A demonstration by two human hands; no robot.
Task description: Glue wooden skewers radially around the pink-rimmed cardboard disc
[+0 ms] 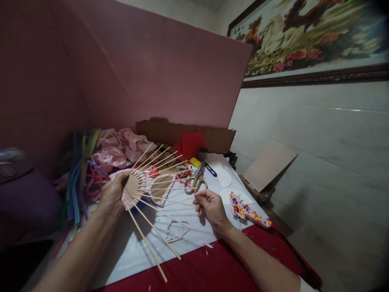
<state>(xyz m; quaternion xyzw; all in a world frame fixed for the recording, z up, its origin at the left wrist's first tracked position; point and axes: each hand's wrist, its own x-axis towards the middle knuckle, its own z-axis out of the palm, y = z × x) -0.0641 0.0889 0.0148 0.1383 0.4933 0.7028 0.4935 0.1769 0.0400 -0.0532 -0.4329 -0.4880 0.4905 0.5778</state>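
Observation:
My left hand (114,190) is closed round a small round cardboard disc (131,185) from which several thin wooden sticks (158,227) fan out like spokes over the white sheet (130,247). My right hand (210,205) pinches the outer end of one stick (170,200) near the middle of the fan. The fan is held a little above the table. Gold-handled scissors (197,180) lie just beyond my right hand.
A flower-patterned glue gun (247,211) lies right of my right hand on the red cloth (212,271). Pink fabric (121,148), a bundle of coloured pipe cleaners (77,178), a cardboard box (182,132), red paper (192,142) and white paper rounds (224,177) sit behind. A pink board backs the table.

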